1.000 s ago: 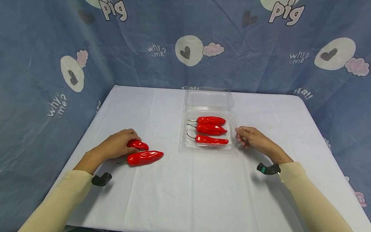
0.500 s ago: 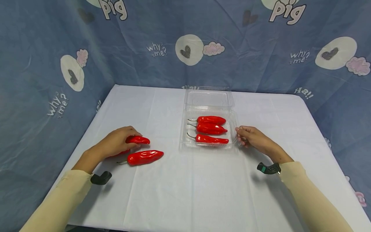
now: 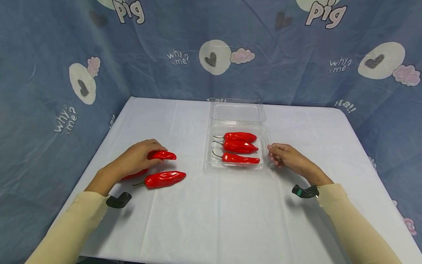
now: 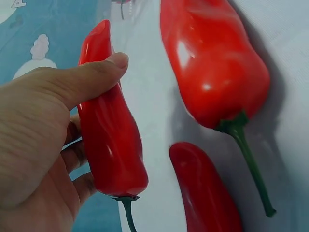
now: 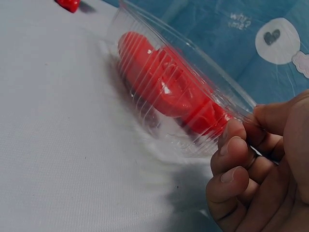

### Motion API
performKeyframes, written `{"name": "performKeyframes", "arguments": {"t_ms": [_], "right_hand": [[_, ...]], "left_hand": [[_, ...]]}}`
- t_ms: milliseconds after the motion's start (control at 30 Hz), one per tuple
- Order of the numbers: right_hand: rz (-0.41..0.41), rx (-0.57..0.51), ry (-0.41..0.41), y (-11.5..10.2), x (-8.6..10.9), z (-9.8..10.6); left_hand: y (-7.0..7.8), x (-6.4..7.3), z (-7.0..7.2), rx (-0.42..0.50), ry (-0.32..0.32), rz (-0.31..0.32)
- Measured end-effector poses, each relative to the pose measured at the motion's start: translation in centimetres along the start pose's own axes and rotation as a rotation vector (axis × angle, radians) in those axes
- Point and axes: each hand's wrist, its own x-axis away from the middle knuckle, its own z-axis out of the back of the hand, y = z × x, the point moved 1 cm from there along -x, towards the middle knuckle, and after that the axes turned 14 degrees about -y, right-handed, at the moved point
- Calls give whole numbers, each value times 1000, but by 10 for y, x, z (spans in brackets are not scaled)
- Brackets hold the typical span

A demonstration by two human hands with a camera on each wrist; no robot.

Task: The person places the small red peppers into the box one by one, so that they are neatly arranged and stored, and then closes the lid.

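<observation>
My left hand [image 3: 140, 157] grips a red chili pepper [image 4: 113, 140] between thumb and fingers; its green stem points back toward the wrist in the left wrist view. Below it on the cloth lie a second, larger red pepper [image 3: 165, 179] and a third red pepper [image 3: 135, 175], partly hidden by the hand. With thumb and forefinger my right hand [image 3: 286, 157] pinches the right rim of a clear plastic clamshell box [image 5: 159, 140]. Inside the box three red peppers [image 3: 240, 147] lie side by side, stems to the left. Its lid [image 3: 238, 113] is folded back, away from me.
A white cloth [image 3: 197, 212] covers the table. Behind and to the left hangs a blue printed curtain [image 3: 158, 44], right at the table's far edge. The box stands near the middle, toward the back.
My left hand has lifted a pepper and moved slightly up and to the right with it, uncovering part of another pepper beneath. The right hand stays at the box rim.
</observation>
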Motion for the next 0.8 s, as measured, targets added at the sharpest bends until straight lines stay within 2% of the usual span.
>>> {"name": "performKeyframes", "arguments": {"t_ms": [800], "right_hand": [[15, -15, 2, 3, 0, 1]], "left_hand": [[38, -22, 15, -53, 27, -116]]}}
